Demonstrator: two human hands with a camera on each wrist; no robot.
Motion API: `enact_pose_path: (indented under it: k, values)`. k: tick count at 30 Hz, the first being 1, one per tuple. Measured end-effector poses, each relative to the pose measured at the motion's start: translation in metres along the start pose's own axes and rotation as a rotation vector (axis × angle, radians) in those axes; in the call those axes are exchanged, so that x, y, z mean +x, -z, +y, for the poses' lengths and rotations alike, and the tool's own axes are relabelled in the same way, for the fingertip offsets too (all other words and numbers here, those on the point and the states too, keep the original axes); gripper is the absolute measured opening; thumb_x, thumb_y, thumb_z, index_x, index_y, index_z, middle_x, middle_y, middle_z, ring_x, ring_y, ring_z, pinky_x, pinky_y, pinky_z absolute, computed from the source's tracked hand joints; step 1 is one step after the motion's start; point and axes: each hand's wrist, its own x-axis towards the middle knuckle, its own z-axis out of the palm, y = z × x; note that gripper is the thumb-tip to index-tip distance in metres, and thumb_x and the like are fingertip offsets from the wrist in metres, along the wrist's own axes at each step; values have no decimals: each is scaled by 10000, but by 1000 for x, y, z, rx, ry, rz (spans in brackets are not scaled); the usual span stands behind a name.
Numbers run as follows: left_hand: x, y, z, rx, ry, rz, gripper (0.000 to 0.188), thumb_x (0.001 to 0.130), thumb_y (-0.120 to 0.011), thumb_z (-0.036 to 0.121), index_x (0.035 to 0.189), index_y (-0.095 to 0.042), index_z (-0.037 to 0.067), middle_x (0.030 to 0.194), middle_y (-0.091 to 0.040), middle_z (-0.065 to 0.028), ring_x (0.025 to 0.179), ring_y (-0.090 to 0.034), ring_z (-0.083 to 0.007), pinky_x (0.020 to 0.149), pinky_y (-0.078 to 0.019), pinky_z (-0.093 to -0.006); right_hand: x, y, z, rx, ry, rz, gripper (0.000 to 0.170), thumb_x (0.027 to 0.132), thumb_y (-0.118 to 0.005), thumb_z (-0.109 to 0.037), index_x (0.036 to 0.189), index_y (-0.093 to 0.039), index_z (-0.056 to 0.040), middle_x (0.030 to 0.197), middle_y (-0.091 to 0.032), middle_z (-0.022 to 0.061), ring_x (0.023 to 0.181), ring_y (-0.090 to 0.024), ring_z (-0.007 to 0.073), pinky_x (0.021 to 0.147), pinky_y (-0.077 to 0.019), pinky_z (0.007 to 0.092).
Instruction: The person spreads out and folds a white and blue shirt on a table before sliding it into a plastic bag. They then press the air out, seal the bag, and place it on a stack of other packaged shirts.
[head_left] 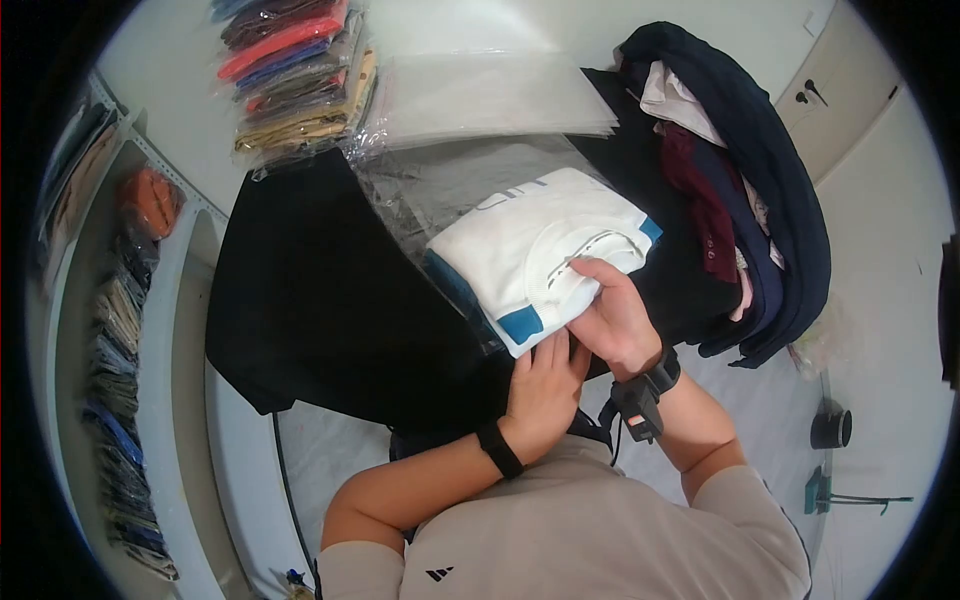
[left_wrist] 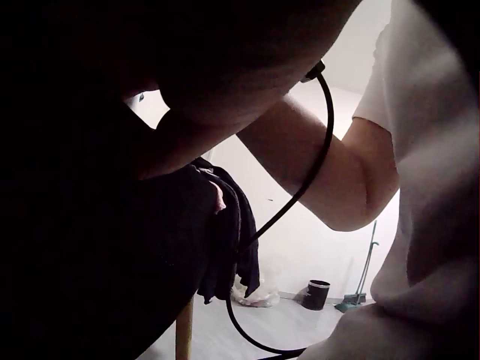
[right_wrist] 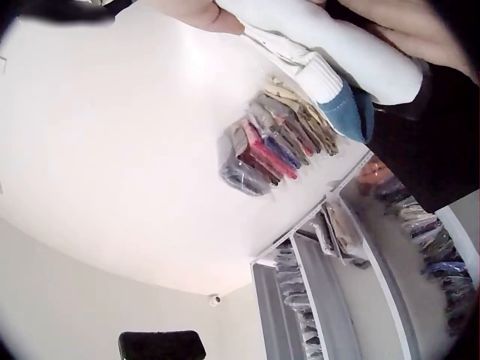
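A folded white shirt (head_left: 500,240) with blue cuffs and a ribbed collar lies on the black-covered table (head_left: 300,290). My right hand (head_left: 615,325) grips its near right side, thumb on top beside the collar and fingers beneath. In the right wrist view, the folded shirt (right_wrist: 337,52) sits between thumb (right_wrist: 206,16) and fingers. My left hand (head_left: 545,395) is at the shirt's near edge, fingers pointing forward and tips partly hidden. A clear plastic bag (head_left: 400,180) lies flat under and behind the shirt. The left wrist view is mostly dark.
Bagged folded clothes (head_left: 300,75) are stacked at the back left, beside a pile of clear bags (head_left: 480,95). Loose dark clothes (head_left: 790,220) heap along the right. A shelf (head_left: 180,330) with packed garments stands left. A black bin (head_left: 830,428) stands on the floor.
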Motion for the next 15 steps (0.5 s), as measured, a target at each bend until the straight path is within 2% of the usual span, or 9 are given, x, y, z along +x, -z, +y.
enact_pose_path:
  k: [1,3,7,9,10,13,14,15]
  values:
    - [0,-3,0,-1,0,1,435,756,-552,146,1181,-518,56,1179,-482,-190,1132,-438,-316,943,-335,-407,1,2,1,-2,1,1,491,835,-503,-16,1304,-363,28,1315,-455,170,1218,-431,320,1078,-284,446]
    - [0,-11,0,-141,15,-46,450,723,-585,130,1156,-531,17,1272,-407,-249,1195,-374,-400,1001,-279,-500,5,4,2,46,-39,-26,498,842,-499,-18,1315,-351,28,1328,-444,172,1229,-422,314,1077,-288,443]
    - [1,2,-1,-137,-17,-27,443,737,-570,113,1163,-522,2,1253,-418,-255,1199,-365,-415,1035,-243,-524,27,-5,8,60,-40,-40,487,847,-497,-21,1310,-354,33,1324,-444,175,1231,-419,311,1074,-297,435]
    - [-4,4,-5,-207,-39,56,428,746,-566,119,1158,-531,9,1165,-460,-243,1168,-389,-416,1030,-265,-530,55,-8,13,52,-28,-33,461,855,-492,-26,1295,-370,40,1304,-461,177,1218,-432,307,1072,-304,421]
    - [-5,3,-11,-239,-50,98,420,751,-564,122,1155,-536,12,1121,-482,-236,1152,-402,-416,1028,-275,-533,76,-1,16,71,-49,-126,426,863,-486,-30,1271,-390,47,1278,-481,174,1191,-459,298,1051,-335,411]
    - [-12,11,-19,-139,-140,41,372,760,-558,131,1112,-566,14,1054,-513,-203,1063,-467,-374,999,-326,-522,110,-1,19,51,-52,-67,386,867,-492,-37,1237,-419,46,1243,-510,163,1146,-497,284,1016,-376,402]
    - [-12,17,-19,-118,-130,51,318,766,-546,125,1058,-585,6,976,-521,-163,982,-501,-333,969,-368,-486,117,-1,18,134,-85,-46,340,867,-492,-29,1200,-448,25,1195,-529,159,1083,-538,292,952,-436,409]
    - [-12,22,-18,-112,-131,53,318,766,-546,125,1058,-585,6,976,-521,-163,982,-501,-333,969,-368,-486,121,-1,18,135,-85,-52,340,867,-492,-29,1200,-448,25,1195,-529,159,1083,-538,292,952,-436,409]
